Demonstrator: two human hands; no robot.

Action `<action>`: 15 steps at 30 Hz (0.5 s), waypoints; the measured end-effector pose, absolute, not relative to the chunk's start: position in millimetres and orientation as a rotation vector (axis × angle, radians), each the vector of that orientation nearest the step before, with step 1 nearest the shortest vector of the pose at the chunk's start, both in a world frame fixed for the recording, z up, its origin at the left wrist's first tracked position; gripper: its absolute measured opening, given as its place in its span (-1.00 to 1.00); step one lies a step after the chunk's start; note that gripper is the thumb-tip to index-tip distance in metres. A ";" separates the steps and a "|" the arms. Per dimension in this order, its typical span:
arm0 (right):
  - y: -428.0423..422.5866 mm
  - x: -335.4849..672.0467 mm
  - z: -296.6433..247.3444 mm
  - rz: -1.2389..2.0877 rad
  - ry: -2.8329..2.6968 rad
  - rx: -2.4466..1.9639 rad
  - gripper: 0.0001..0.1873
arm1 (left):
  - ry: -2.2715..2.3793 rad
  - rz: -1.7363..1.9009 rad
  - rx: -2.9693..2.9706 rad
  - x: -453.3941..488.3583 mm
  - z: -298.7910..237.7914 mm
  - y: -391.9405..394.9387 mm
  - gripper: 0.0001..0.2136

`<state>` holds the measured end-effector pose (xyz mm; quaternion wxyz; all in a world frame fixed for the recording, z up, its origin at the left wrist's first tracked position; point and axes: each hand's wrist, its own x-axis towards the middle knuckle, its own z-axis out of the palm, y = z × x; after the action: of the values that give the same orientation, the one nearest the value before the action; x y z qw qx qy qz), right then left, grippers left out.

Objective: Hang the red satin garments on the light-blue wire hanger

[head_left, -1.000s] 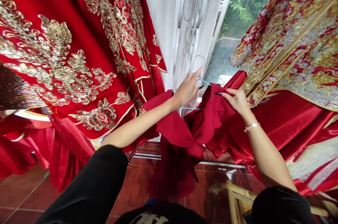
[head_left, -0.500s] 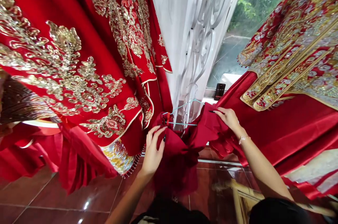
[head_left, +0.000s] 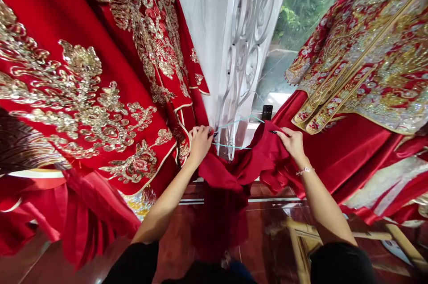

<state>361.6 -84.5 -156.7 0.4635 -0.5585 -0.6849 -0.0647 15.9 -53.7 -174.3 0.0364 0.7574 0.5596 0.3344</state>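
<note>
Left of centre, my left hand [head_left: 200, 143]: closed at the left end of the teal hanger.
Mid-frame, teal hanger [head_left: 232, 146]: long axis crosswise, nearer my left hand.
Below it, red satin garment [head_left: 234, 172]: hanging in folds.
Right of centre, my right hand [head_left: 293, 143]: pinching the garment's edge.

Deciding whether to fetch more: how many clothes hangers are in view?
1: a light-blue hanger in front of the white window grille, its end at the left hand, beside the red cloth. Others may be hidden behind the cloth.
</note>
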 end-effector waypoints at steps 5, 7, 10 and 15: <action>-84.5 377.4 -138.7 -0.194 -1.617 -1.291 -0.45 | 1.408 1.304 2.417 20.6 -141.6 -47.2 -0.78; -80.7 385.4 -127.3 -0.197 -1.599 -1.267 -0.49 | 1.360 1.425 2.421 24.1 -128.4 -49.0 -0.78; -70.3 390.9 -108.6 -0.173 -1.626 -1.232 -0.54 | 1.349 1.571 2.412 26.1 -113.3 -51.3 -0.80; -52.4 380.3 -91.8 -0.093 -1.770 -1.165 -0.53 | 1.408 1.667 2.299 17.7 -108.5 -53.2 -0.83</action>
<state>380.3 -52.4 -91.8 0.4885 -0.4792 -0.7282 -0.0382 17.7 -53.2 -108.5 -0.0138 0.7252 0.4442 0.5259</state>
